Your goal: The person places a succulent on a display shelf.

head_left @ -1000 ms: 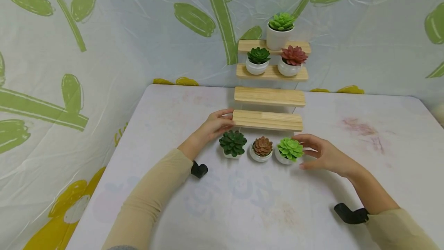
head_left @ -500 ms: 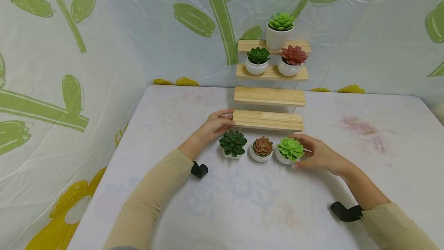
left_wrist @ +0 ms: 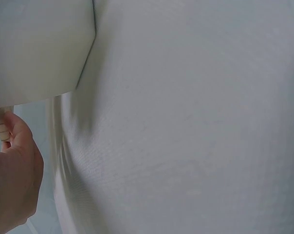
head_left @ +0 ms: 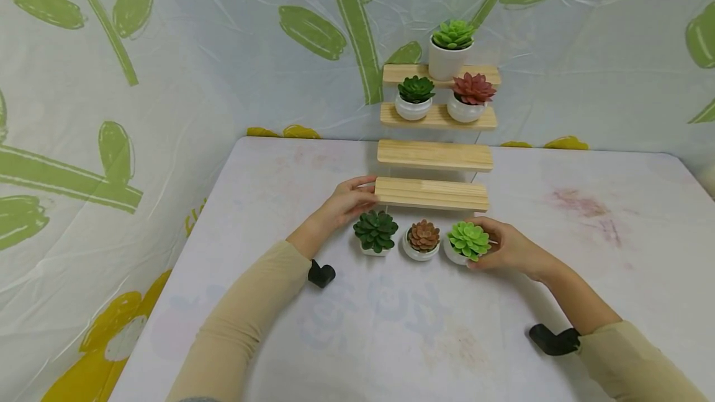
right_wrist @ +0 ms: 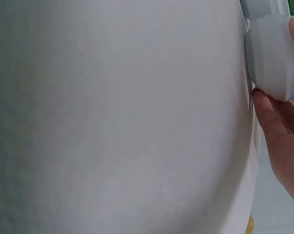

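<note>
A tiered wooden plant stand [head_left: 431, 193] rises at the back of the table. My left hand [head_left: 350, 200] holds the left end of its lowest shelf; the left wrist view shows the fingers at the wood's edge [left_wrist: 1, 127]. Before the stand, a dark green succulent [head_left: 375, 231], a brown succulent [head_left: 422, 236] and a bright green succulent [head_left: 468, 241] stand in a row in white pots. The right hand [head_left: 511, 249] grips the bright green one's pot from its right side, thumb in front. In the right wrist view, fingers curve against the white pot [right_wrist: 271, 58].
On the top shelf stands a light green succulent in a taller white pot [head_left: 447, 62]. Below it, a dark green succulent [head_left: 416, 90] and a red succulent [head_left: 473, 89] share the second shelf. The third shelf [head_left: 434, 155] is bare wood. A leaf-printed sheet [head_left: 223, 48] hangs behind the table.
My right hand has moved left and closed its fingers and thumb around the bright green succulent's pot. The left hand has stayed at the shelf end.
</note>
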{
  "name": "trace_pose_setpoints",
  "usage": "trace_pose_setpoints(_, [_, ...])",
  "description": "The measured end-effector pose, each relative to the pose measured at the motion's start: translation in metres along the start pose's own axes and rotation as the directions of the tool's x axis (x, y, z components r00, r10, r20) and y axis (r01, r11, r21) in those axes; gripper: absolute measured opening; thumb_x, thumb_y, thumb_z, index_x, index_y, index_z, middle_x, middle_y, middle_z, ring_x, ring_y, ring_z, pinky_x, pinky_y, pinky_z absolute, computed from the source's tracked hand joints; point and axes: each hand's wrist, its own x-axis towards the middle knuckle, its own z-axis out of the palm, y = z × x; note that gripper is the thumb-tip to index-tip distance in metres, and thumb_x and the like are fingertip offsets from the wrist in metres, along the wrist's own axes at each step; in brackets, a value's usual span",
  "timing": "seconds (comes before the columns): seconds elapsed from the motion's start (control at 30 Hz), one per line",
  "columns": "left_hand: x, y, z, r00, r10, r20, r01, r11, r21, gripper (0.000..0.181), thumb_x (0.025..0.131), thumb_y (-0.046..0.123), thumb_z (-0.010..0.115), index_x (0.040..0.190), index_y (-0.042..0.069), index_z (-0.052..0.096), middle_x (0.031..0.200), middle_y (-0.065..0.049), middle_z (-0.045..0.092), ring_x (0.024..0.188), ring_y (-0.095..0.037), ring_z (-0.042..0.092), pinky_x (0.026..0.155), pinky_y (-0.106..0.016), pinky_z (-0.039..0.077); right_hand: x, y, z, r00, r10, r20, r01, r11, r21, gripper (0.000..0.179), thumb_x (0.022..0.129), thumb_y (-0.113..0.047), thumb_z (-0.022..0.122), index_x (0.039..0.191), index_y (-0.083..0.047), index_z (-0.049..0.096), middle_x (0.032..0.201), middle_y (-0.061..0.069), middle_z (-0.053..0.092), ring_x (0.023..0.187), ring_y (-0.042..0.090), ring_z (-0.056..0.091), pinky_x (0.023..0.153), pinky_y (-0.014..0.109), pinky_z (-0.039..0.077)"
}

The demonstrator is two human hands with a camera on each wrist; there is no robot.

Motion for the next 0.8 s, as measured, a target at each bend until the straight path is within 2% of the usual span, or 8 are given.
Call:
trace_pose_setpoints(0.27, [0.000, 0.001, 0.000, 1.000, 0.002, 0.017, -0.002, 1.000, 0.001, 0.057, 0.084, -0.016, 0.056, 0.136, 0.004, 0.047, 0.132, -0.020, 0.049, 0.109, -0.026, 0.053, 0.095, -0.035, 0.042, -0.001, -0.002, 0.001, 0.999, 0.027, -0.025, -0.027, 1.000, 0.014, 0.068, 0.070, -0.004, 0.080, 0.129, 0.001, 0.045, 0.107, 0.001, 0.060, 0.095, 0.010, 0.057, 0.074, 0.028, 0.051])
trace_pose_setpoints(0.47, [0.000, 0.001, 0.000, 1.000, 0.002, 0.011, -0.002, 1.000, 0.006, 0.057, 0.083, -0.017, 0.056, 0.136, 0.003, 0.046, 0.133, -0.020, 0.048, 0.105, -0.024, 0.053, 0.094, -0.035, 0.042, -0.001, -0.007, 0.000, 0.999, 0.024, -0.037, -0.023, 0.999, 0.039, 0.068, 0.072, -0.001, 0.078, 0.130, 0.004, 0.043, 0.107, -0.003, 0.060, 0.094, 0.009, 0.057, 0.073, 0.028, 0.051])
trace_pose_setpoints(0.8, [0.000, 0.000, 0.000, 1.000, 0.003, 0.013, -0.003, 1.000, 0.001, 0.057, 0.083, -0.017, 0.055, 0.136, 0.003, 0.046, 0.132, -0.020, 0.049, 0.102, -0.024, 0.054, 0.092, -0.034, 0.043, -0.001, -0.020, -0.010, 0.998, 0.020, -0.056, -0.018, 0.999, 0.038, 0.059, 0.074, -0.001, 0.076, 0.127, -0.008, 0.049, 0.107, -0.003, 0.060, 0.090, 0.012, 0.056, 0.071, 0.030, 0.051])
